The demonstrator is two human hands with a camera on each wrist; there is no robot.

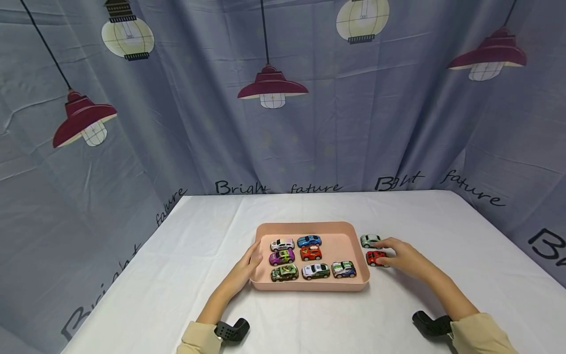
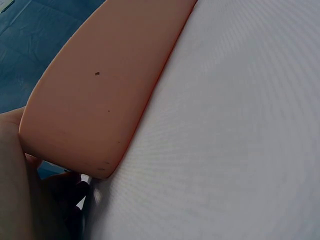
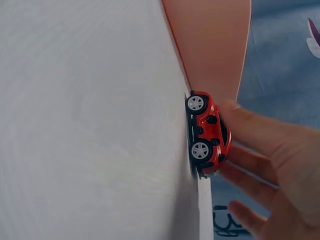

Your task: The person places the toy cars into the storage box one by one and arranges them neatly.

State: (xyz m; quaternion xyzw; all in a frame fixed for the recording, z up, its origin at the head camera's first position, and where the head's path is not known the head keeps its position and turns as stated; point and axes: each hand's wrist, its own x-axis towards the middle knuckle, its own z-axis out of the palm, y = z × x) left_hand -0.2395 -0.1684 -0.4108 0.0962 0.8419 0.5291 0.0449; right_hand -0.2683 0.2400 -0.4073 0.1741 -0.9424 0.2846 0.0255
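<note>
A pink tray (image 1: 309, 286) holds several small toy cars. My left hand (image 1: 245, 268) grips its left rim, thumb over the edge and fingers along the outer wall; in the left wrist view the tray's front wall (image 2: 105, 90) stands close by. To the right of the tray, a red toy car (image 1: 375, 258) with black spots sits on its wheels, a pale green toy car (image 1: 369, 240) just behind it. Over these two reaches my right hand (image 1: 404, 256), thumb at the red car and fingers extended at the green one. In the right wrist view, the thumb touches the red car's upper side.
Inside the tray, a white car (image 1: 282, 245), a purple car (image 1: 281, 256) and a camouflage car (image 1: 284, 273) stand at left. A blue car (image 1: 309, 240) is at the back. White cloth (image 1: 318, 324) covers the table; a grey curtain (image 1: 309, 142) hangs behind.
</note>
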